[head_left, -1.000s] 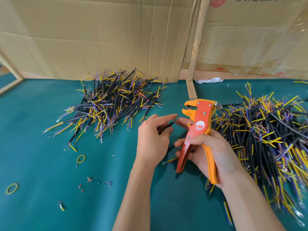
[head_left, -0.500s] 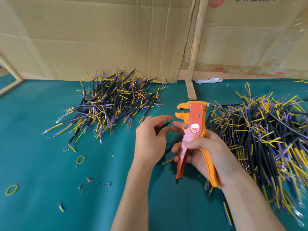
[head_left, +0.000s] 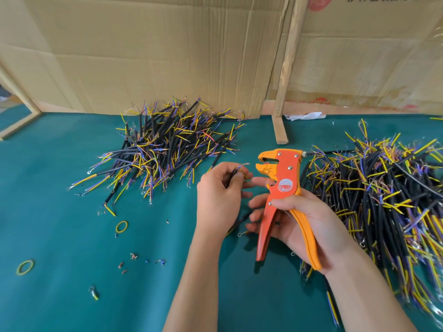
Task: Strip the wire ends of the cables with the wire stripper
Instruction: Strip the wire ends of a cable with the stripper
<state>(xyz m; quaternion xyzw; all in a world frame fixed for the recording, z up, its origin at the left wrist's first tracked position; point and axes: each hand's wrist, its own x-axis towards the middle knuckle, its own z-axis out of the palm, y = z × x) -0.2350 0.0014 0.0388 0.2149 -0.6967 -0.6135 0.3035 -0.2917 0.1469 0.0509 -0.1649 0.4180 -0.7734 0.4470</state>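
Note:
My left hand [head_left: 219, 197] pinches a short black cable [head_left: 236, 173] near its end, where thin yellow, blue and bare copper wires fan out toward the stripper's jaws. My right hand [head_left: 304, 219] grips the orange wire stripper [head_left: 281, 185] by its two handles, jaws up and pointing left, a short gap from the wire ends. The cable's lower part [head_left: 242, 219] runs down between my hands to a ring terminal on the table.
One cable pile [head_left: 163, 149] lies at the back left on the green table [head_left: 60, 236], a larger pile [head_left: 383, 200] on the right. Yellow rubber bands [head_left: 121, 226] and insulation scraps [head_left: 134, 257] lie at the front left. Cardboard walls [head_left: 155, 56] and a wooden post [head_left: 287, 68] stand behind.
My left hand has lifted the cable's end so its wires now show above my fingers. The stripper has shifted slightly left and lower toward them.

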